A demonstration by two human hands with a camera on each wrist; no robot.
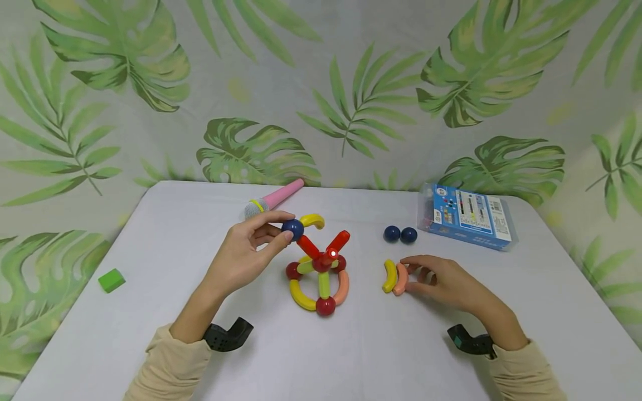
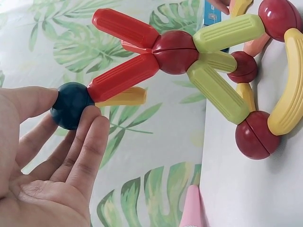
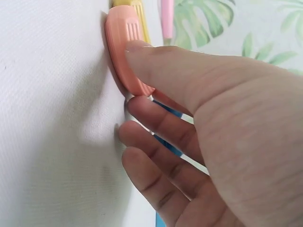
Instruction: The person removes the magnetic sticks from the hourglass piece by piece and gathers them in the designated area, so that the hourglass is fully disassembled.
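Observation:
In the head view my left hand pinches a dark blue ball between thumb and fingers. That ball meets the tip of a red stick in the left wrist view, and a curved yellow stick juts from it. The red sticks fan up from a red ball atop a frame of light green sticks, red balls and a curved ring at the base. My right hand holds a curved salmon stick on the table, thumb across it. Beside it lies another curved yellow stick.
Two dark blue balls sit toward the back right, near a blue boxed set. A pink toy microphone lies behind the frame. At far left is a green block. A leaf-patterned cloth hangs behind the white table.

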